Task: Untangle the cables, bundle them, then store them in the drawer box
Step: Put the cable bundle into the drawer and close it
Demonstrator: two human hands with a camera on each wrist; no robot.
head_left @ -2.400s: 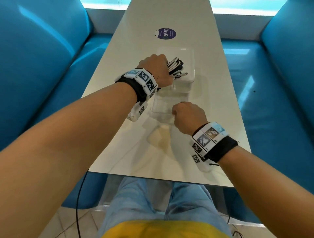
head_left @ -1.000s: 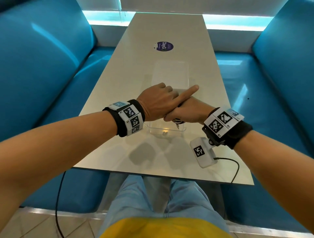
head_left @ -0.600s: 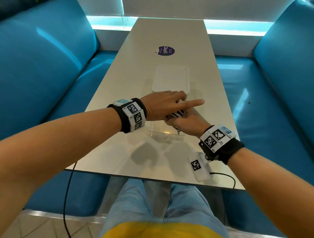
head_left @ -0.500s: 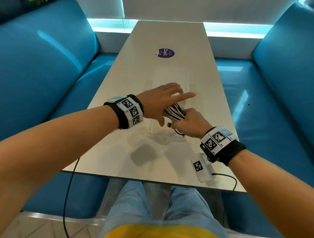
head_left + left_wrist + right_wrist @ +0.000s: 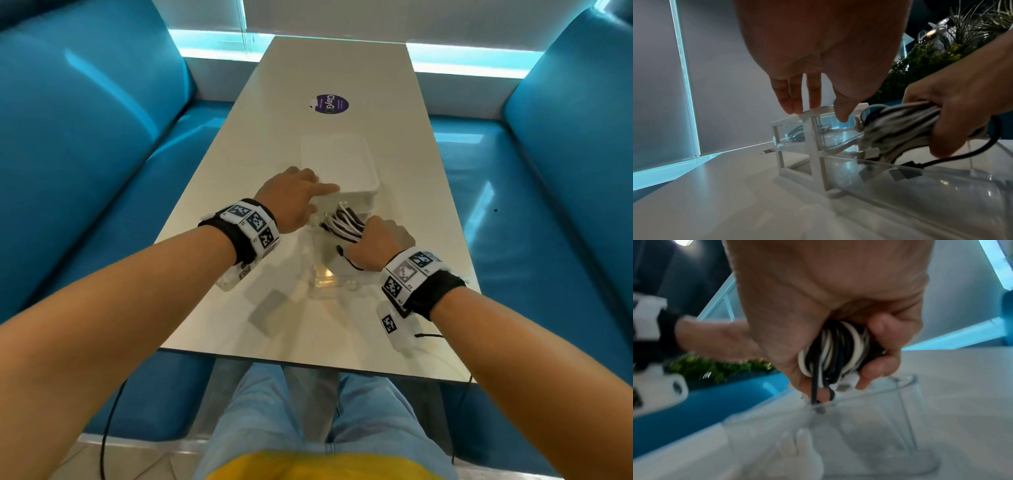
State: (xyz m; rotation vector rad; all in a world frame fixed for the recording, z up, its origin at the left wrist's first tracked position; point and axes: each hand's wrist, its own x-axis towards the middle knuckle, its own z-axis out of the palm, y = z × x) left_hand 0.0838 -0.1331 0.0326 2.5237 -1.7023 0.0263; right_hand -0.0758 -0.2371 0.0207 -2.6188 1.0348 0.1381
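Observation:
The drawer box (image 5: pixel 342 164), a white frame with clear walls, stands mid-table. Its clear drawer (image 5: pixel 329 270) is pulled out toward me. My left hand (image 5: pixel 318 186) rests straight fingers (image 5: pixel 795 104) on the box's top front-left corner (image 5: pixel 807 116), with the thumb at its side. My right hand (image 5: pixel 373 233) grips a coiled bundle of black and white cables (image 5: pixel 342 222) just above the open drawer (image 5: pixel 879 426). In the right wrist view the fingers are wrapped round the bundle (image 5: pixel 836 352). A loose black plug end (image 5: pixel 906 164) hangs down into the drawer (image 5: pixel 920 186).
A round purple sticker (image 5: pixel 331 103) lies on the white table (image 5: pixel 274 325) beyond the box. Blue padded benches (image 5: pixel 85 154) run along both sides. The table's near edge is just in front of my knees. Green plants (image 5: pixel 931 56) stand behind the right bench.
The bundle passed from my left hand to my right. My left hand let go and moved onto the box's top. My right hand now holds the bundle over the open drawer.

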